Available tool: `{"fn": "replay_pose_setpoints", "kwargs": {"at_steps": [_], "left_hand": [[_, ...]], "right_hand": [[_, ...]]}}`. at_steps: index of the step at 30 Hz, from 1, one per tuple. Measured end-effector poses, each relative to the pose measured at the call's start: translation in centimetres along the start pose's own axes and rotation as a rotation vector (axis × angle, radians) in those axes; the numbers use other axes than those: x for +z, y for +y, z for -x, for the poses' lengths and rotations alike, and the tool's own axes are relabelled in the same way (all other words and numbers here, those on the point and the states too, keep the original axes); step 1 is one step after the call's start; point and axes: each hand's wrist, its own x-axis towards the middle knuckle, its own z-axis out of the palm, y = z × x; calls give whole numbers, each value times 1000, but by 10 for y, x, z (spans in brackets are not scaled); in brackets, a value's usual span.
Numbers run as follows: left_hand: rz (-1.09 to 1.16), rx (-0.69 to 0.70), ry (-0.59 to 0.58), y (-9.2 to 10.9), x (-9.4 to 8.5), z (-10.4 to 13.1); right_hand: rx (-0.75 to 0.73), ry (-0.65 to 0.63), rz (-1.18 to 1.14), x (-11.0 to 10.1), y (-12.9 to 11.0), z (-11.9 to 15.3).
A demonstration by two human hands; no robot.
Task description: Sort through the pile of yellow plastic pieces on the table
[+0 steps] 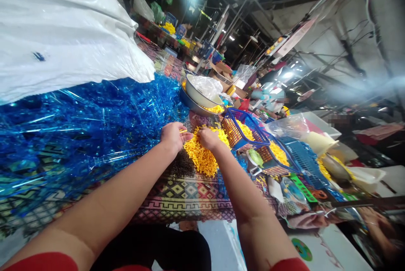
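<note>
A heap of small yellow pieces (205,161) lies on the patterned cloth (190,195) in front of me, with a pile of small dark pieces (182,163) against its left side. My left hand (172,137) is closed in a pinch at the heap's upper left edge. A small yellow piece (183,131) shows at its fingers. My right hand (209,138) reaches into the top of the heap, fingers curled down and closed. Whatever its fingertips grip is hidden among the yellow pieces.
Shiny blue film strips (95,115) spread across the left, under a large white sack (63,30). Stacked bowls (202,98) stand beyond the heap. Blue baskets (245,130) of yellow pieces line the right, near a green-topped container (255,159). Another person's hands (376,224) show far right.
</note>
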Motion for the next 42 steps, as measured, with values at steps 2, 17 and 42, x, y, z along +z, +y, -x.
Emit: {"fn": "replay_pose_setpoints", "kwargs": {"at_steps": [2,17,42], "left_hand": [[-9,-5,0,0,0,0],[19,-328,-179,-18,2,12],[0,-200,-85,-6,3,6]], "right_hand": [[15,-24,-14,-3,2,-1],[14,327,-658,-24,60,-6],[-25,-22,-975,0,80,14]]}}
